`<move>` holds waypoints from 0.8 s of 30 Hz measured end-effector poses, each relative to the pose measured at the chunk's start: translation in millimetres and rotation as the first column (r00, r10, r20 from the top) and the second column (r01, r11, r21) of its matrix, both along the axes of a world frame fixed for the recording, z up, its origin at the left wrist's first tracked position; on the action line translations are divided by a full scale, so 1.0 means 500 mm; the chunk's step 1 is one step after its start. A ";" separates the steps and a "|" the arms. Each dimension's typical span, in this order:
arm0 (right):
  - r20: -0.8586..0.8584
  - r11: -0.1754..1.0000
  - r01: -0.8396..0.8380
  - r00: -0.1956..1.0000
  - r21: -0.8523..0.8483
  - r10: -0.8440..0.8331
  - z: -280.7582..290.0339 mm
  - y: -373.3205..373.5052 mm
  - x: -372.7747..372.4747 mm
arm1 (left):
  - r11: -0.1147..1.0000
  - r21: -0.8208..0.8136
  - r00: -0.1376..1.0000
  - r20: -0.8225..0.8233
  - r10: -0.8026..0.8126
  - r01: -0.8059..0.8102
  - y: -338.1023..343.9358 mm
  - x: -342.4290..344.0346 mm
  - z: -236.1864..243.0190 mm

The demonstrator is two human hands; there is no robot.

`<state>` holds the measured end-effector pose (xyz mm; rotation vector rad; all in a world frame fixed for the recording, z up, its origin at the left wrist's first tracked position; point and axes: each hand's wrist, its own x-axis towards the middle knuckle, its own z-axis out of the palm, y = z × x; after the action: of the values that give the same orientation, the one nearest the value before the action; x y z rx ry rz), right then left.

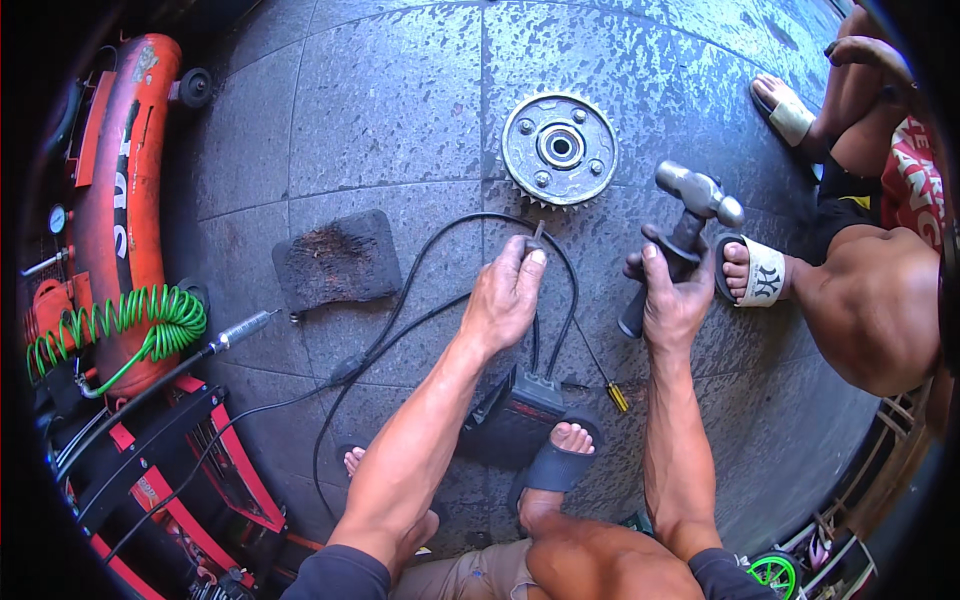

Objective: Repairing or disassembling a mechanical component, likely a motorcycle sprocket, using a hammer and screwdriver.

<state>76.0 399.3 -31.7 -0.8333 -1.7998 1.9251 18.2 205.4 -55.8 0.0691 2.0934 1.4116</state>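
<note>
A short, slim metal piece (540,230) like a punch or chisel sticks up from my left hand (508,290), whose fingers are closed around it. In my right hand (676,300) is a ball-peen hammer (700,192), gripped by its black handle close to the head. The head points up and away from me, while the handle's end shows below my fingers. Beyond both hands a toothed metal sprocket (597,140) lies flat on the tiles. Bolts ring its centre bearing. My hands are apart from it.
A worn black mat (340,262) lies left of my hands. Black cable (400,300) loops around to a dark box (530,398) by my foot. A yellow-handled screwdriver (618,397) lies nearby. An orange air tank (135,220) and green coiled hose (120,325) stand left; another person's leg (865,305) is right.
</note>
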 end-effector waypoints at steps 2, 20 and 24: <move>0.018 1.000 -0.009 1.000 -0.006 0.009 0.015 -0.006 0.018 | 1.000 -0.002 0.999 -0.035 0.004 -0.004 0.014 0.003 -0.009; 0.213 0.922 -0.283 0.950 0.265 0.230 0.039 -0.022 0.064 | 0.808 0.434 0.851 0.504 0.149 -0.399 0.083 0.013 -0.053; 0.289 0.865 -0.358 0.920 0.352 0.263 0.034 -0.035 0.052 | 0.803 0.405 0.852 0.473 0.224 -0.437 0.089 0.022 -0.062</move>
<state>102.2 382.1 -14.8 -0.6740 -2.4956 1.5845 29.2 250.0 -86.8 -0.3850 1.3969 1.9682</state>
